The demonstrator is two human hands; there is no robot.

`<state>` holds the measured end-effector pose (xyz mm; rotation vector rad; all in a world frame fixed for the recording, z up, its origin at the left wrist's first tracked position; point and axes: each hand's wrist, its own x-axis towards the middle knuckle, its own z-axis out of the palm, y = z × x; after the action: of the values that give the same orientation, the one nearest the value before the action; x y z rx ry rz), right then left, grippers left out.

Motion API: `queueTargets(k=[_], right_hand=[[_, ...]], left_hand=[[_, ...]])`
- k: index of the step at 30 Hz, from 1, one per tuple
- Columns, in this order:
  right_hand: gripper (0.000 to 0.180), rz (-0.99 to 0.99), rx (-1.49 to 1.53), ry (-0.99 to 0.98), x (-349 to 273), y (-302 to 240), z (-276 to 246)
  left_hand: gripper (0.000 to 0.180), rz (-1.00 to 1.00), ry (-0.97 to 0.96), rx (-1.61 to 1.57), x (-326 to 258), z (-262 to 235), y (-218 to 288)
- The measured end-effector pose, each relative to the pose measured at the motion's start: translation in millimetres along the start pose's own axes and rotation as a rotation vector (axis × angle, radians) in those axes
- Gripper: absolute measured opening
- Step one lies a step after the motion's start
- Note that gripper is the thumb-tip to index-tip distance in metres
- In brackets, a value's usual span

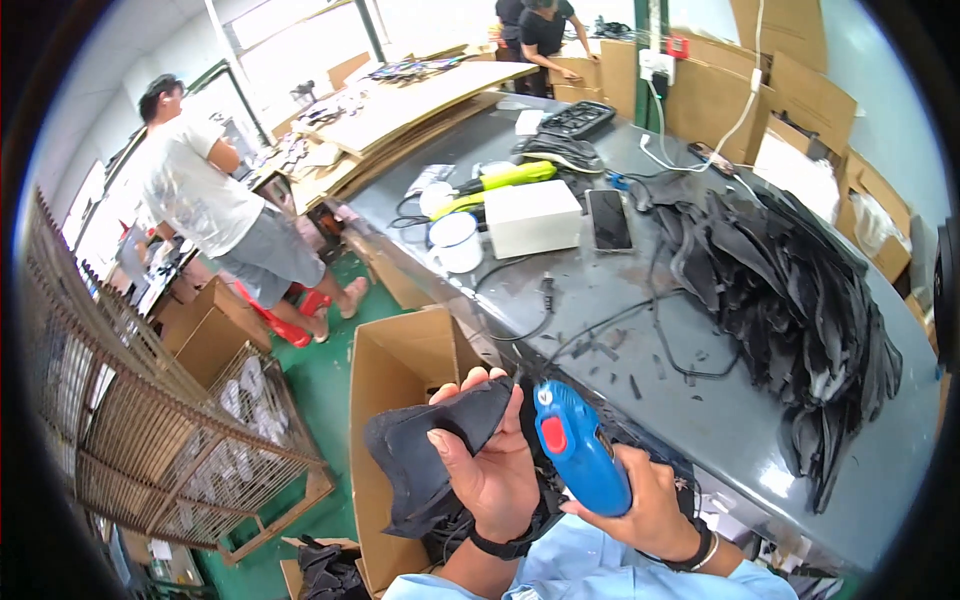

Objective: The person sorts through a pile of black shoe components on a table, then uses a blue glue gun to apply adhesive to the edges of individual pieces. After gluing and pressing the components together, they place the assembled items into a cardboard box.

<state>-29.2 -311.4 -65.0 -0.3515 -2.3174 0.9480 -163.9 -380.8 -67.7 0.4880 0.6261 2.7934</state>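
Observation:
My left hand (490, 470) grips a dark, curved piece of black material (415, 475), soft-looking and shaped like a shoe upper. Its narrow end reaches up between the thumb and fingers. My right hand (650, 505) is wrapped around a blue handheld power tool (590, 475) with a red button. The tool's head points up and lies just right of the black piece's tip; whether the two touch, I cannot tell. On the grey table to the right lies a large heap of similar black pieces (760, 300).
Below my left hand stands an open cardboard box (385, 370). Small black scraps, a cable, a white mug (457, 240), a white box (532, 218) and a phone (610, 220) lie on the table. A wire rack (150, 430) stands left. One person stands behind it, others work farther back.

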Motion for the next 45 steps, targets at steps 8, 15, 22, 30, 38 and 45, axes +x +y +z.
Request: queueTargets(k=[8, 15, 22, 30, 38, 45], right_hand=[[0.068, -0.048, 0.03, -0.098, -8.9, 1.1, 15.0], [0.068, -0.085, -0.026, -0.08, -9.1, 1.5, 11.5], [0.065, -0.114, -0.1, -0.091, -12.7, 14.0, 5.4], [0.058, -0.086, -0.137, -0.064, -21.2, 19.2, 5.1], [0.06, -0.105, -0.199, -0.09, -22.0, 19.5, 6.0], [0.058, -0.103, -0.139, -0.065, -24.9, 22.3, 5.5]], left_hand=[[0.051, 0.127, 0.01, -0.036, 2.1, -4.2, 2.1], [0.045, 0.095, -0.075, 0.139, 2.4, -10.0, 4.4], [0.043, -0.204, 0.024, 0.371, 10.4, -4.9, 41.0], [0.045, -0.286, -0.022, 0.383, 13.9, 1.8, 51.0], [0.037, -0.185, -0.093, 0.598, 12.8, 1.7, 47.6], [0.04, -0.029, -0.13, 0.542, 3.8, -28.6, 49.6]])
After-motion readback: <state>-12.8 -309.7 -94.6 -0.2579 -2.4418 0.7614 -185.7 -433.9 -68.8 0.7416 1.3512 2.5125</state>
